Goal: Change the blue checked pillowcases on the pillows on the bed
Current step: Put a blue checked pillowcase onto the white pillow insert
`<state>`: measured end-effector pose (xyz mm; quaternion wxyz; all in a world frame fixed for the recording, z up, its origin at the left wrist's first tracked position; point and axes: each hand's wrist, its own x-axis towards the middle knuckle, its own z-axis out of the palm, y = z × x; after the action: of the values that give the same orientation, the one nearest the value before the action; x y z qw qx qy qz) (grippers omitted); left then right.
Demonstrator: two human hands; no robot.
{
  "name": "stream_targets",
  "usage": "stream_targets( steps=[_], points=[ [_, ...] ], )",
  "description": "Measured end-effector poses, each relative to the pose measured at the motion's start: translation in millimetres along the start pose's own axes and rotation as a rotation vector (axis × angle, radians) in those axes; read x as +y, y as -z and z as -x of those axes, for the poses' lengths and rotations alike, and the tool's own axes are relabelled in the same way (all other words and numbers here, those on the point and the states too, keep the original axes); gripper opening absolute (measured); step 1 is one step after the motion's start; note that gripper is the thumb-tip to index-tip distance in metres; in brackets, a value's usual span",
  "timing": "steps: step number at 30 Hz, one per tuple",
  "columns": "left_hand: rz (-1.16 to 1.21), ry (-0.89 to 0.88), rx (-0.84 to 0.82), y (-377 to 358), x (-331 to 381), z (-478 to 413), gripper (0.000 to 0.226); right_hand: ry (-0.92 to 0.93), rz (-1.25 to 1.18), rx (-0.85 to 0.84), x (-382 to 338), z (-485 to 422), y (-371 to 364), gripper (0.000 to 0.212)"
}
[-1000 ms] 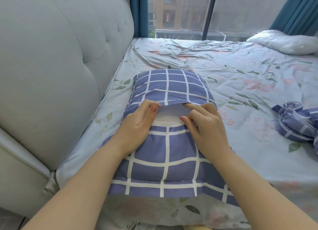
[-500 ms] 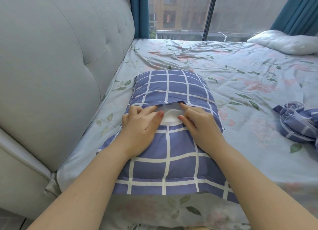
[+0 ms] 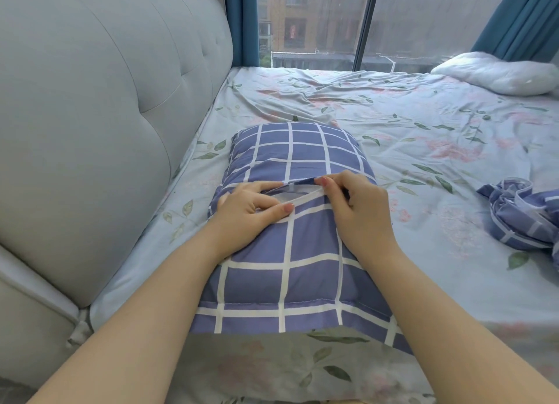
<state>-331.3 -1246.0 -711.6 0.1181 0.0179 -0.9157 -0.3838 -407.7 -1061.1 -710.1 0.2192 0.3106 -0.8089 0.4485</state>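
Observation:
A pillow in a blue checked pillowcase (image 3: 290, 264) lies on the bed in front of me, next to the headboard. An opening runs across its middle, and a sliver of the white pillow (image 3: 289, 195) shows through it. My left hand (image 3: 251, 211) has its fingers tucked under the far flap, its thumb lying on the near flap. My right hand (image 3: 355, 205) pinches the edge of the near flap at the right end of the opening. A second blue checked pillowcase (image 3: 526, 216) lies crumpled at the right. A bare white pillow (image 3: 499, 72) rests at the far right corner.
A grey padded headboard (image 3: 99, 125) rises along the left. The floral sheet (image 3: 423, 125) covers the bed, wrinkled near the window. Glass (image 3: 317, 22) and blue curtains stand behind the bed.
The opening has narrowed and less white pillow shows. My left fingers have slid under the far flap. My right hand has drawn the near flap's edge up toward the far flap.

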Motion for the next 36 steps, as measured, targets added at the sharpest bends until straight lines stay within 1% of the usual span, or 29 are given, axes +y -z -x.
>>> stream_targets(
  steps=[4,6,10,13,15,19,21,23,25,26,29,31,32,35,36],
  points=[
    [0.117,-0.016,0.031,3.1,-0.9,-7.6,0.022,-0.026,-0.024,0.016,-3.9,-1.4,2.9,0.031],
    [0.135,-0.020,0.055,5.3,5.8,-8.0,0.017,-0.033,-0.050,0.033,-8.9,-1.8,4.6,0.030],
    [0.150,-0.068,0.221,8.0,23.8,-9.3,0.008,-0.060,-0.168,0.081,-25.2,-2.0,15.2,0.025],
    [0.172,-0.077,0.311,10.0,31.2,-10.6,0.006,-0.054,-0.208,0.075,-28.8,0.9,20.0,0.022],
    [0.133,-0.047,0.310,6.9,30.5,-9.4,0.006,-0.073,-0.169,0.043,-22.0,2.4,17.0,0.025],
    [0.087,0.021,0.241,-0.7,26.2,-5.0,0.007,-0.142,-0.091,0.012,-5.6,2.5,9.7,0.037],
    [0.115,0.085,0.176,1.0,26.1,-3.8,0.008,-0.153,-0.078,-0.016,-1.3,4.9,8.3,0.034],
    [0.183,0.168,0.109,2.4,26.2,-0.8,0.010,-0.175,-0.088,-0.060,0.7,8.3,6.7,0.027],
    [0.262,0.214,0.081,5.2,30.1,3.6,0.010,-0.202,-0.127,-0.079,-3.1,9.5,7.9,0.021],
    [0.313,0.212,0.085,8.2,34.3,5.6,0.010,-0.207,-0.165,-0.063,-7.4,8.9,10.6,0.020],
    [0.493,0.137,0.151,19.3,50.6,8.8,0.011,-0.167,-0.328,0.061,-21.7,4.0,25.4,0.018],
    [0.551,0.142,0.186,17.5,55.0,10.4,0.008,-0.145,-0.363,0.081,-22.1,4.1,30.2,0.016],
    [0.560,0.180,0.183,12.5,53.7,12.5,0.009,-0.155,-0.327,0.038,-18.7,5.6,28.4,0.016],
    [0.513,0.305,0.132,-7.4,40.9,17.3,0.013,-0.237,-0.170,-0.206,-1.9,12.6,15.9,0.018],
    [0.492,0.322,0.125,-10.4,38.3,17.9,0.015,-0.255,-0.157,-0.240,1.4,13.7,13.9,0.019]
  ],
)
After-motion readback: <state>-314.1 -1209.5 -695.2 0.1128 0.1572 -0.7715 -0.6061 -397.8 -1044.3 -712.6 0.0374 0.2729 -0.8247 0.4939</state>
